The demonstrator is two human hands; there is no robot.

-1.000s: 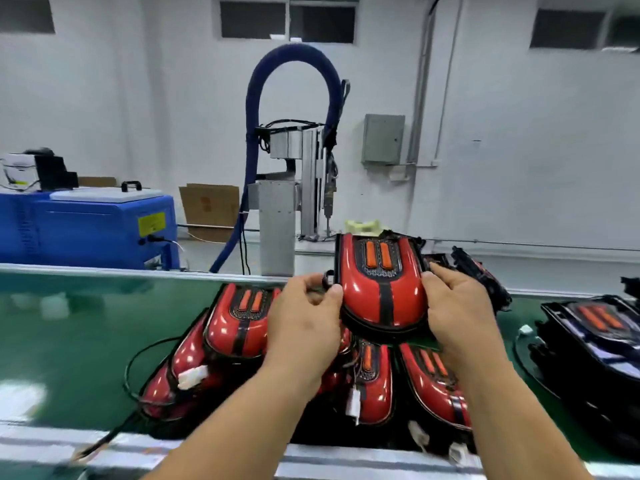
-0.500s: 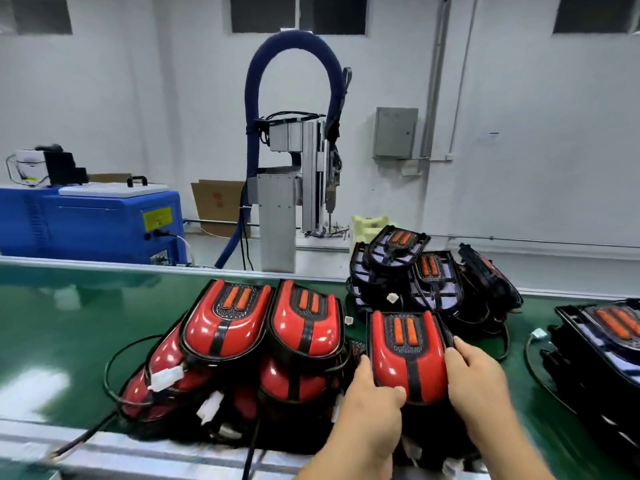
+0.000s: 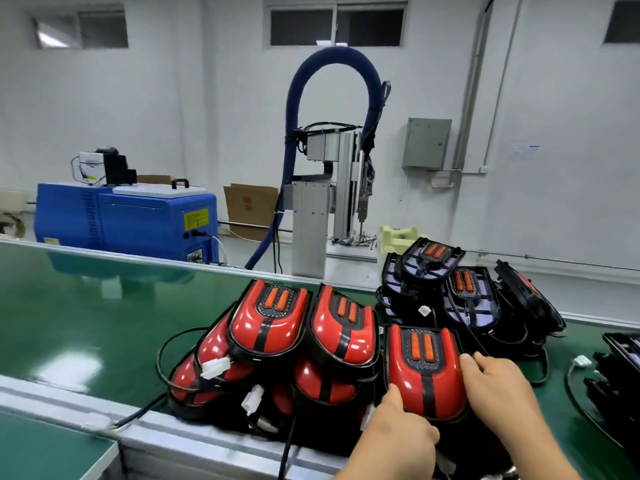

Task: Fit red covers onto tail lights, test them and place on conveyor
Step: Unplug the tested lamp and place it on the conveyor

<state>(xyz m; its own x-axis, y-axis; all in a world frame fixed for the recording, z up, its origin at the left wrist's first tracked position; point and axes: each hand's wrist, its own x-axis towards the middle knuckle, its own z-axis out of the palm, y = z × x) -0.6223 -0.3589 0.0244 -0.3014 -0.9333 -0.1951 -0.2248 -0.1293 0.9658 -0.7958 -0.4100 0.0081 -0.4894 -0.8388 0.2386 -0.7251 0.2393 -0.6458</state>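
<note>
Both hands are on one red-covered tail light (image 3: 426,372); it's at the right end of the front row, lying on top of the pile on the green conveyor belt (image 3: 86,306), and I honestly can't tell if its full weight is down. The left hand (image 3: 398,441) comes in from below with the thumb on the lower left edge of the cover and the other fingers curled under, so that grip is closed on the lamp's left side. The right hand (image 3: 498,389) has its fingertips (image 3: 468,359) bent over the right rim, so that grip is closed on that side too.

Just to the left are two more finished red lights (image 3: 268,323), side by side and tilted up, propped on other red ones underneath; white connectors (image 3: 214,368) on black wires hang out of the heap.

Behind and to the right is a stack of uncovered black housings (image 3: 467,292) with orange strips showing; a few more black ones (image 3: 616,375) sit at the far right edge of the belt.

Past the conveyor there's a blue machine (image 3: 128,220); a silver column unit (image 3: 311,230) with a dark blue hose (image 3: 332,64) arching over it; a cardboard box (image 3: 249,209) between them; and a grey wall box (image 3: 427,143).
</note>
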